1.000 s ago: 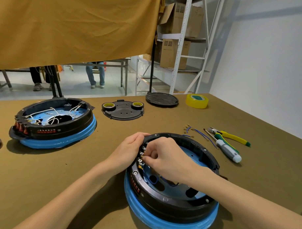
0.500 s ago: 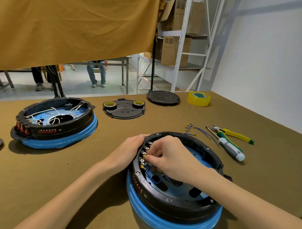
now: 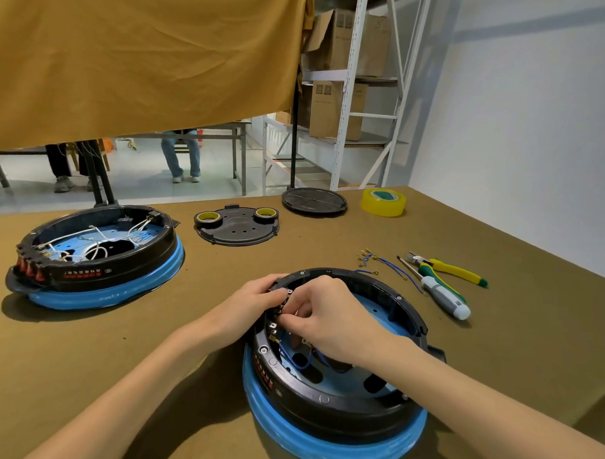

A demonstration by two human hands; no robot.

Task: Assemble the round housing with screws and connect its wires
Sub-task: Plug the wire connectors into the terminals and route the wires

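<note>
On the bench [image 3: 84, 352] lie two housings [image 3: 336, 395] [image 3: 98, 256], two black covers [image 3: 237, 227] [image 3: 314, 201], three tape rolls [image 3: 383, 202] [image 3: 208, 219] [image 3: 266, 213], one screwdriver [image 3: 443, 296], one pair of pliers [image 3: 447, 268], and two hands [image 3: 257, 303] [image 3: 332, 319].

workshop | metal shelving [image 3: 350, 93] w/ cartons [image 3: 336, 110] | pliers [image 3: 447, 268], screwdriver [image 3: 444, 297] on bench

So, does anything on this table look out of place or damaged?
Nothing stands out. The spare blue wires lie loose beside the screwdriver and pliers, and both housings sit flat.
</note>
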